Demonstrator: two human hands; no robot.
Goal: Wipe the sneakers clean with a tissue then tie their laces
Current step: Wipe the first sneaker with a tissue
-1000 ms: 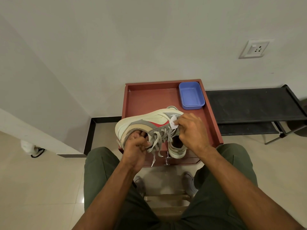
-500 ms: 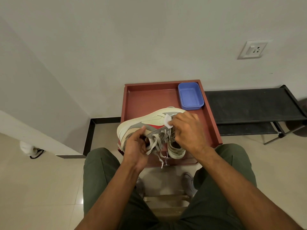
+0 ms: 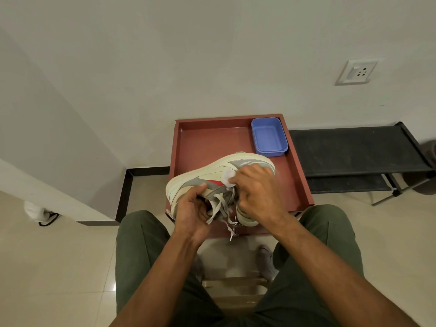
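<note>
At the centre of the frame, one cream-and-grey sneaker (image 3: pixel 212 175) lies on its side above a red-brown tray table (image 3: pixel 200 142), long axis running lower left to upper right. The left hand (image 3: pixel 192 210) grips its toe end; the right hand (image 3: pixel 256 192), nearer the heel, pinches one white tissue (image 3: pixel 227 178) against the side. Loose laces (image 3: pixel 220 206) dangle between the hands. One blue tub (image 3: pixel 269 136) sits at upper right.

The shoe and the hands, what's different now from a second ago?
The left hand has shifted its grip on the sneaker, thumb now up over the grey side. The right hand has slid the tissue a little toward the toe along the sneaker's side. The laces are still untied and dangling. The blue container and the red tray have stayed where they were.
</note>
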